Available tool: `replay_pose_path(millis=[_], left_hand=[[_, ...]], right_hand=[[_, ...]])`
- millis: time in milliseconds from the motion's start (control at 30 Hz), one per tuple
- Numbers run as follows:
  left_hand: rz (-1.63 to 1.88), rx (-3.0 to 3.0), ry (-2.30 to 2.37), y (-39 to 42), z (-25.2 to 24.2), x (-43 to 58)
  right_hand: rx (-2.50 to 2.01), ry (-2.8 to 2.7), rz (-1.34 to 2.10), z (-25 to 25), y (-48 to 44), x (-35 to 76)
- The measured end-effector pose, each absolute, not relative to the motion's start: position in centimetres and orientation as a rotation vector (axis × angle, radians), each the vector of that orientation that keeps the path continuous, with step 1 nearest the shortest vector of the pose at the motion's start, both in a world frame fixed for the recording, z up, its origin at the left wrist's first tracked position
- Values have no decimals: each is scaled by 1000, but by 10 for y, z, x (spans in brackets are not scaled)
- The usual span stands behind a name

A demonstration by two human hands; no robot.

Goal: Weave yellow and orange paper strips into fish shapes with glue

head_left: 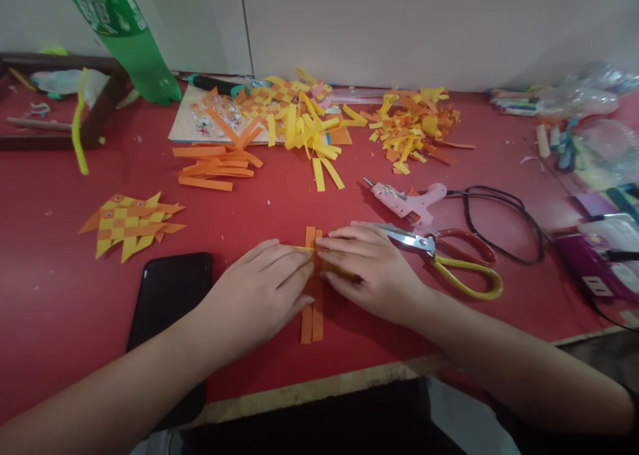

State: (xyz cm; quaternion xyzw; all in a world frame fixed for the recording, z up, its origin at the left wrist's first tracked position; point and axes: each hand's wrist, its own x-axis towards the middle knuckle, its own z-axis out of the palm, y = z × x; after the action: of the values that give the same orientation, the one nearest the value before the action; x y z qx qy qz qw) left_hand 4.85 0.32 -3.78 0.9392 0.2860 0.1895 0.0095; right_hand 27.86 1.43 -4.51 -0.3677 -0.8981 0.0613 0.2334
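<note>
Two orange paper strips lie side by side, lengthwise towards me, on the red table. A yellow paper strip crosses them, mostly covered by my fingers. My left hand presses its bunched fingertips on the crossing from the left, holding the strips. From the right, my right hand holds the strips with its fingertips, its fingers slightly apart. Yellow paper also shows under the right fingers. Scissors with one red and one yellow handle lie right beside my right hand.
A black phone lies under my left forearm. Woven paper fish rest at left. Behind are orange strips, yellow strips, paper scraps and a green bottle. A pink glue gun trails a black cord.
</note>
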Motion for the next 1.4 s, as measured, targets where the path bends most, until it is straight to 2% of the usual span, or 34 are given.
replay_pose_path(millis=[567, 800, 1400], left_hand=[[460, 2918, 896, 4, -38, 49], [554, 2923, 878, 5, -37, 50], [541, 2899, 908, 5, -40, 47]], right_hand=[[-1034, -2465, 196, -48, 14, 279], [-1038, -2464, 191, -47, 14, 280], [-1027, -2463, 191, -46, 15, 279]])
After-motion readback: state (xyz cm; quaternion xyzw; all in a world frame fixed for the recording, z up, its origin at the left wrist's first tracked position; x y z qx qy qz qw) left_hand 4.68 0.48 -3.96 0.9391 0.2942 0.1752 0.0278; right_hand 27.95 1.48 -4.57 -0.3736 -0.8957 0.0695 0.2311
